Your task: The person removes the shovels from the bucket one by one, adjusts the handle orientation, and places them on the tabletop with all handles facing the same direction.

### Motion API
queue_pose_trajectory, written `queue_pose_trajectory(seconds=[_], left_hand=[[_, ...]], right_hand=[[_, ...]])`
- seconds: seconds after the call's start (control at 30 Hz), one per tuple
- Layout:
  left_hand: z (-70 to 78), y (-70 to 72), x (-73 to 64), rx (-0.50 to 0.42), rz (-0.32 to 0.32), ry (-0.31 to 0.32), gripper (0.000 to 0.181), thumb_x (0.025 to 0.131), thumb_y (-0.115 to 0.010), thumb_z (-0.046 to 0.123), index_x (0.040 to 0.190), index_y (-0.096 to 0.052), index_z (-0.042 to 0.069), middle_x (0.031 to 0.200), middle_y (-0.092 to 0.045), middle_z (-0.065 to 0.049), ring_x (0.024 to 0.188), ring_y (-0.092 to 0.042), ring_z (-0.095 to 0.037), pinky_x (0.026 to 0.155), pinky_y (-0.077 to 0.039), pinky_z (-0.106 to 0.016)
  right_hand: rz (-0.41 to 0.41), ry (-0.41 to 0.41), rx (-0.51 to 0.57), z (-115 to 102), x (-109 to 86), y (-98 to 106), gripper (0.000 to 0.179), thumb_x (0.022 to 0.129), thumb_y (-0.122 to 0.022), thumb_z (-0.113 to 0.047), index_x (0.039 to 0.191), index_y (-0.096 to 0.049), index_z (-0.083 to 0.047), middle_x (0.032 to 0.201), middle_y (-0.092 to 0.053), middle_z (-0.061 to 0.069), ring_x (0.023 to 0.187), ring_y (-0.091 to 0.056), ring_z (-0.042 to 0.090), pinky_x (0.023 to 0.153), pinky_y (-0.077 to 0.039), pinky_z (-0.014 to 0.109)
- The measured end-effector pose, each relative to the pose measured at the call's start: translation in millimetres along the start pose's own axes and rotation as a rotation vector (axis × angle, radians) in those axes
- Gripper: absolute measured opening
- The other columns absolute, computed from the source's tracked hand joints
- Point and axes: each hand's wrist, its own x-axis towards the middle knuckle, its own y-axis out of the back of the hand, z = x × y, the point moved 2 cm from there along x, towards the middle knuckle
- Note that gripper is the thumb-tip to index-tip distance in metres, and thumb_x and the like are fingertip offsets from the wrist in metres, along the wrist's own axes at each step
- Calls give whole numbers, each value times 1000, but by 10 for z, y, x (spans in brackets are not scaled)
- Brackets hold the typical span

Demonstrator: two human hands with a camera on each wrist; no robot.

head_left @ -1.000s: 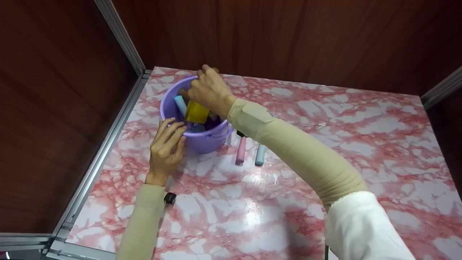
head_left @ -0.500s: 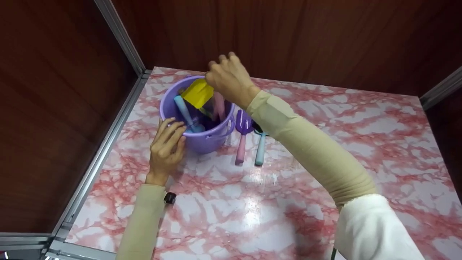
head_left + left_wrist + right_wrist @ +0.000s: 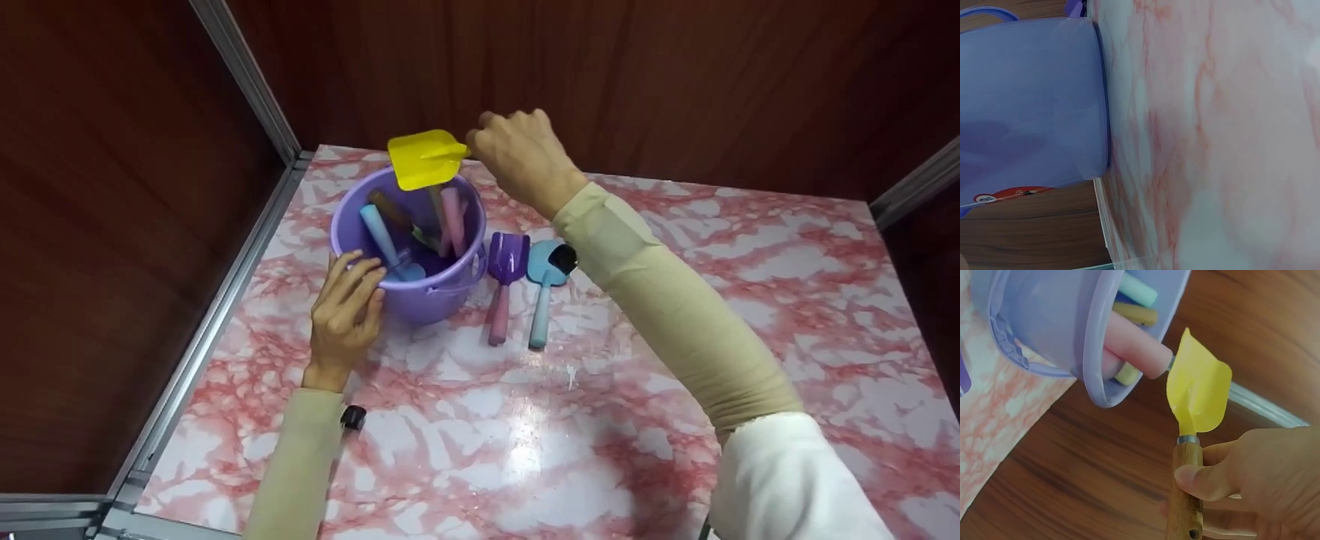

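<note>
My right hand (image 3: 529, 161) grips a small yellow garden shovel by its wooden handle (image 3: 1186, 495), thumb along the near side. The shovel's yellow blade (image 3: 421, 159) is above the back rim of a purple bucket (image 3: 427, 304). My left hand (image 3: 343, 319) holds the bucket's front left rim, its fingers hooked over the edge. Inside the bucket stand a light blue handle (image 3: 379, 231), a pink handle (image 3: 1140, 349) and a brown wooden handle (image 3: 1137, 313); their lower ends are partly hidden.
Right of the bucket lie a purple shovel with a pink handle (image 3: 499, 319) and a light blue one (image 3: 540, 315), handles towards me. The marbled tabletop (image 3: 450, 450) meets dark wooden panels (image 3: 600, 75) at the back and left. A metal rail (image 3: 217, 315) runs along the left edge.
My right hand has come up out of the bucket and moved right, lifting the yellow shovel above the rim. The left hand has stayed on the rim.
</note>
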Motion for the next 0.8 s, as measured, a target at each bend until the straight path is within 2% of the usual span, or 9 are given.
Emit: queue_pose_trajectory(seconds=[0.17, 0.23, 0.33, 0.43, 0.57, 0.8], left_hand=[[-10, -3, 22, -4, 4, 1, 30, 108, -66, 27, 115, -81, 2, 117, -79, -18, 121, -69, -44, 125, -40, -67], [-16, -1, 36, -6, 1, 3, 30, 108, -65, 26, 115, -81, 2, 118, -79, -18, 121, -68, -44, 124, -40, -68], [-20, 3, 48, -10, -2, 6, 31, 108, -65, 27, 114, -81, 1, 118, -79, -17, 121, -68, -45, 123, -39, -70], [-18, 16, 44, -10, -5, 11, 31, 108, -65, 27, 113, -81, 0, 118, -79, -17, 120, -68, -46, 123, -39, -70], [-15, 28, 25, -10, -2, 13, 31, 108, -66, 27, 114, -81, 1, 118, -79, -18, 120, -68, -46, 126, -39, -67], [-15, 31, 6, -9, 11, 10, 30, 108, -66, 26, 114, -81, 1, 119, -79, -19, 120, -68, -46, 125, -40, -66]], right_hand=[[-49, -36, 75, 119, -73, 48, 35, 100, -69, -1, 135, -71, -3, 118, -73, 21, 80, -67, 37, 74, -67, 49], [-57, -55, 133, 163, -112, 58, 37, 100, -69, -1, 137, -70, -3, 121, -72, 21, 82, -68, 38, 75, -67, 50], [-66, -83, 258, 215, -176, 49, 36, 104, -67, -9, 140, -69, -5, 129, -72, 20, 88, -71, 37, 75, -68, 48], [-50, -81, 404, 249, -245, 3, 31, 107, -64, -13, 136, -71, -5, 125, -73, 17, 88, -69, 33, 70, -65, 41], [-23, -65, 561, 289, -342, -62, 26, 106, -64, -9, 129, -75, -5, 116, -74, 14, 89, -65, 28, 74, -64, 38], [-3, -66, 750, 367, -551, -190, 29, 105, -67, -10, 133, -75, -6, 123, -77, 12, 90, -70, 25, 79, -68, 36]])
